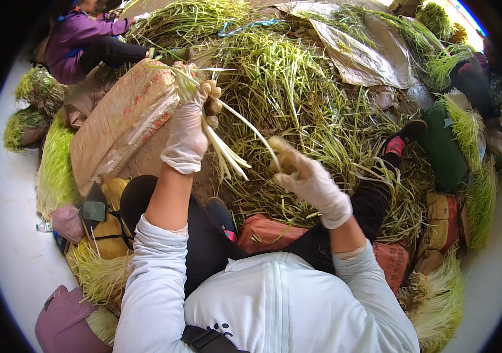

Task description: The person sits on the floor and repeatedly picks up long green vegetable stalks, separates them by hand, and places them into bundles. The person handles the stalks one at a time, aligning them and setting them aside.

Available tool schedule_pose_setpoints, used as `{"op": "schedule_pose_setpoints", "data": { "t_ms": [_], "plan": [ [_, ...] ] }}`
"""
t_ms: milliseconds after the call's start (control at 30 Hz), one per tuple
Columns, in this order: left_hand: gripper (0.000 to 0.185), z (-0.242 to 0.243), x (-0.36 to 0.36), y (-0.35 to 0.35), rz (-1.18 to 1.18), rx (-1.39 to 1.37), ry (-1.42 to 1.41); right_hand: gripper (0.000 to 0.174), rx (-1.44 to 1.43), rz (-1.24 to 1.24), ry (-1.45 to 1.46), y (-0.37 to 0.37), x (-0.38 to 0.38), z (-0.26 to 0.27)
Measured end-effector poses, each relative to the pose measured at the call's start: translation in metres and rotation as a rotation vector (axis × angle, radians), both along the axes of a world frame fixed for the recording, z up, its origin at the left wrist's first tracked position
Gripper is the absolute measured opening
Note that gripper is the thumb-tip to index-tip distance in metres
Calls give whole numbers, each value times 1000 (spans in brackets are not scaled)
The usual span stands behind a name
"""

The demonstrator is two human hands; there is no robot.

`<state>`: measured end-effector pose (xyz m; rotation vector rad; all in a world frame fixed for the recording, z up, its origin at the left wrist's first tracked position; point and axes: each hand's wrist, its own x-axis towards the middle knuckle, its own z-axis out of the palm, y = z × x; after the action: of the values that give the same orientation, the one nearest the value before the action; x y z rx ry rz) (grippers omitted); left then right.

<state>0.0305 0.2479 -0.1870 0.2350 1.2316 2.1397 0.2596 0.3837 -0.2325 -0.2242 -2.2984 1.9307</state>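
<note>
My left hand [193, 119], in a thin whitish glove with soiled fingertips, is closed around a small bunch of pale leafy stalks [226, 152] whose white ends hang down to the right. My right hand [306, 176], gloved alike and a little blurred, is lower and to the right. Its fingers meet the end of one long pale stalk [253, 128] that arches over from the left hand. Beneath and beyond both hands spreads a large heap of loose green and yellowish leaves [277, 84].
A wrapped block-shaped bundle [123, 119] lies at left. Bunched yellow-green stalks [57, 167] stand beside it, others [436, 304] at lower right. A co-worker in purple [74, 39] sits at upper left, another person [476, 84] at right. A woven sheet [361, 57] covers part of the heap.
</note>
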Motion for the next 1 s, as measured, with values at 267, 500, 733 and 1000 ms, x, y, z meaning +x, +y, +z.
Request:
{"op": "schedule_pose_setpoints", "data": {
  "t_ms": [267,500,733,1000],
  "plan": [
    [35,-34,33,18,-107,-208,-162,27,214,31,136,-2,-53,-13],
    [19,-38,11,21,-56,77,-302,39,627,-483,-777,102,-104,-120],
    [19,-30,12,22,-51,-33,-321,20,-351,-499,-141,125,-62,-92],
    [21,-36,24,37,-175,-49,-277,41,-416,-221,-19,56,-3,-30]
  ]
}}
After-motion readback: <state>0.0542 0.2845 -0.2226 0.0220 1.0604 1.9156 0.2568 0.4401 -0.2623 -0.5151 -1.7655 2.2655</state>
